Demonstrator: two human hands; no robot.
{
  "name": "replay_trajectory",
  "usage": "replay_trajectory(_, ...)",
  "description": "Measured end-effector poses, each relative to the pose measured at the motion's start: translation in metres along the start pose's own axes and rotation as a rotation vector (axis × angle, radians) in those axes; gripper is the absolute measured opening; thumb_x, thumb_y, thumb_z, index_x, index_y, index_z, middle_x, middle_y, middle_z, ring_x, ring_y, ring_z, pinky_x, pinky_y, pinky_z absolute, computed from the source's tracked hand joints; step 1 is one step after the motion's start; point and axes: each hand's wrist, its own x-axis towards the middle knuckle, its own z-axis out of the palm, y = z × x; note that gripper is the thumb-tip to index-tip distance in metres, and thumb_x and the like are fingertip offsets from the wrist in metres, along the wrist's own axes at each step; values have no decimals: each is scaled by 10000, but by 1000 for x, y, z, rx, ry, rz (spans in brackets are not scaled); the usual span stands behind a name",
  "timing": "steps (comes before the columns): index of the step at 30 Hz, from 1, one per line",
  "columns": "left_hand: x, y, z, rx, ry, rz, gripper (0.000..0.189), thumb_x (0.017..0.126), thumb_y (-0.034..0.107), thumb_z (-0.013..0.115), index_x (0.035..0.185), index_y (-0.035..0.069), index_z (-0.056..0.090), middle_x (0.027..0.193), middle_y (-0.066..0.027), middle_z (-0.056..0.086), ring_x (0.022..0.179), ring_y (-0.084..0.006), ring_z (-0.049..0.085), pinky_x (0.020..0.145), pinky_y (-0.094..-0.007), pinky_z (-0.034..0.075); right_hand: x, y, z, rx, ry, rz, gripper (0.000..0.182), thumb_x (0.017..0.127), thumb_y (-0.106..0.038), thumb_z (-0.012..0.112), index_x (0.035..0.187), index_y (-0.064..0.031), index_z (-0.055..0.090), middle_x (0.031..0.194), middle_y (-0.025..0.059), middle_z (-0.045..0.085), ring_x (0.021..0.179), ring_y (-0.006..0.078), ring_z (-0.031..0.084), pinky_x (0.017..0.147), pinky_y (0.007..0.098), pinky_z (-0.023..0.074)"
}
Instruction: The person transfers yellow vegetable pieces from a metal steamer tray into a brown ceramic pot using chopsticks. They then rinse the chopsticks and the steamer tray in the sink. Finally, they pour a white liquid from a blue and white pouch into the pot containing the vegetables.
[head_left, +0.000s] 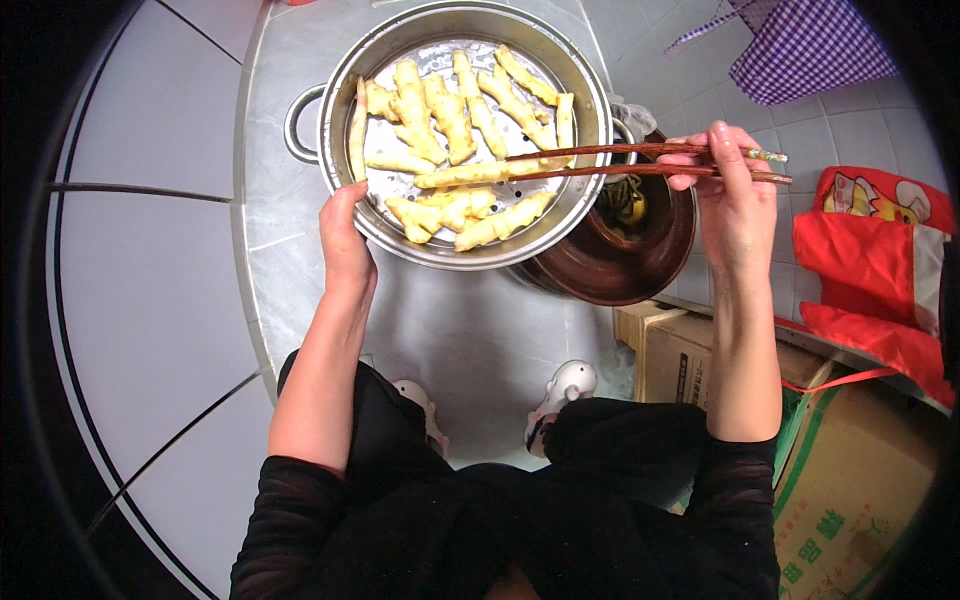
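A round stainless steel steamer pan (480, 261) with a perforated bottom is held up in front of me, my left hand (347, 232) gripping its near-left rim. Several pieces of peeled ginger (450, 120) lie spread across its base. In my right hand (727, 172) is a pair of brown chopsticks (630, 160) with patterned ends. Their tips reach into the pan at a long pale ginger piece (480, 172); whether they pinch it firmly I cannot tell. Below the pan's right side stands a brown glazed crock (622, 274), partly hidden, with dark green and yellow contents (626, 202).
Cardboard boxes (847, 465) sit at the lower right, by the tiled wall. A red bag (862, 255) and a purple checked cloth (810, 52) hang at the right. White cabinet panels (142, 270) line the left. My feet in white slippers (574, 379) stand on grey floor tiles (495, 337).
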Motion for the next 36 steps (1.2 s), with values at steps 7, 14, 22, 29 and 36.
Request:
replay_trajectory(7,-3,3,2,-4,-12,16,336,820,236,512,993,-45,571,963,-110,608,898,-176,560,835,-291,413,3,-9,11,-128,60,-42,204,927,-162,512,883,29,569,821,153,637,667,184,655,572,244,546)
replay_trajectory(14,-3,4,6,-20,8,24,313,796,230,527,911,-50,607,881,-78,613,826,-140,539,773,-270,397,1,-1,18,-153,104,-106,213,939,-166,484,910,31,558,860,149,635,727,186,649,608,263,549)
replay_trajectory(22,-2,3,6,-17,3,34,322,795,218,519,942,-59,595,886,-77,607,827,-139,533,773,-264,395,0,19,42,-332,-8,-211,202,930,-121,499,871,46,597,815,92,645,680,116,598,641,232,492)
replay_trajectory(29,-6,7,5,-2,6,34,332,799,215,514,972,-60,579,901,-80,597,832,-140,525,771,-262,392,2,-2,50,-263,118,-280,191,930,-131,507,852,26,581,787,105,636,625,121,612,539,221,505)
replay_trajectory(36,-3,4,7,-1,5,39,319,799,216,514,954,-55,582,886,-71,595,816,-136,520,763,-258,391,4,18,36,-263,51,-117,179,919,-127,527,871,34,586,773,101,627,657,136,619,544,235,522)
